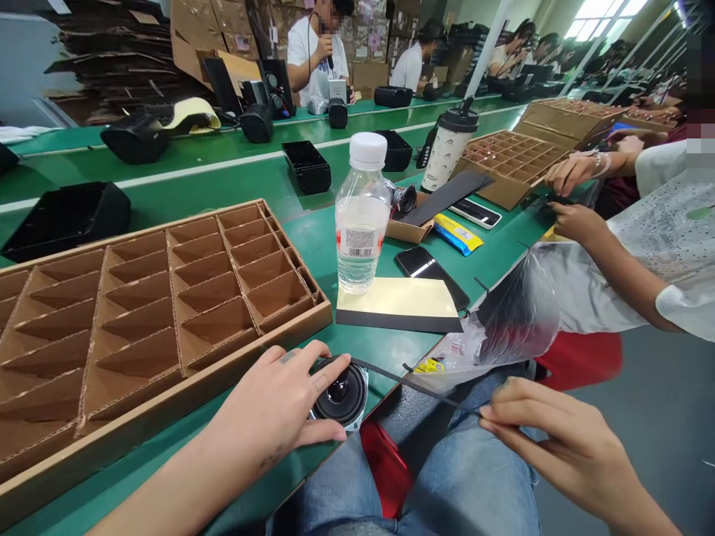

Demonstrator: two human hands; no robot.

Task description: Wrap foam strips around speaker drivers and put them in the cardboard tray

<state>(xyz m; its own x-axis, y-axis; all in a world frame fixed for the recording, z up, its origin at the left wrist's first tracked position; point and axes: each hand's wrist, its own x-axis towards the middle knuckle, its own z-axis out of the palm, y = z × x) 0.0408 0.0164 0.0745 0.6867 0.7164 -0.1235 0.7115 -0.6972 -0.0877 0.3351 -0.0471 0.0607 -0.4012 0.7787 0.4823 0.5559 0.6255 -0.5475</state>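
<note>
From the head cam, the left hand [273, 402] has its grip clamped over a round speaker [339, 392] at the near edge of the table [313, 238], looks like it's steadying it, while the right hand [558, 447] has its grip pinched shut on a thin black strip [402, 378] stretched out past that edge, above the person's jeans [463, 476]. The speaker sits just beside a cardboard tray [184, 394], so that side's tight, but the right hand has open room off the table, with a plastic bag [514, 320] nearby and a backing sheet [396, 305] just ahead.
</note>
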